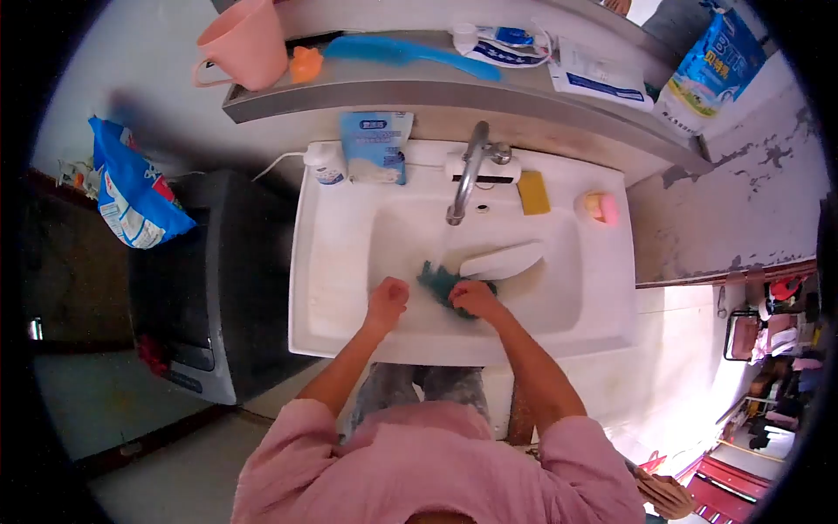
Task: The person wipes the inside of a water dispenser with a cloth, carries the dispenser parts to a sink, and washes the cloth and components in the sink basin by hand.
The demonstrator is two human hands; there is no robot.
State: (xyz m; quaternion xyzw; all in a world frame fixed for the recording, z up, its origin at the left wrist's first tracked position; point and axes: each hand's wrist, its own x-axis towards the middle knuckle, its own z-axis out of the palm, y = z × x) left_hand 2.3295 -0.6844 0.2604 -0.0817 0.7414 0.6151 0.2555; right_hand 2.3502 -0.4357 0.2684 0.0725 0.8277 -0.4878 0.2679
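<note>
In the head view, a wet-looking dark green cloth [443,281] lies bunched on the floor of the white sink [327,297]. My right hand [474,299] is closed on its right part, pressing it low in the basin. Left of the cloth and apart from it, my left hand [388,304] hovers over the basin with fingers curled; nothing shows in it. Behind my right hand rests a long white object [503,260], tilted in the basin, its kind unclear. Above the cloth hangs the curved metal faucet [470,175].
On the sink's back rim stand a white bottle [326,163], a blue-white pouch [377,148], a yellow sponge [533,193] and a pink item [601,208]. A shelf [367,93] overhangs with a pink mug [244,45] and blue comb [410,52]. Left is a dark washing machine [253,279].
</note>
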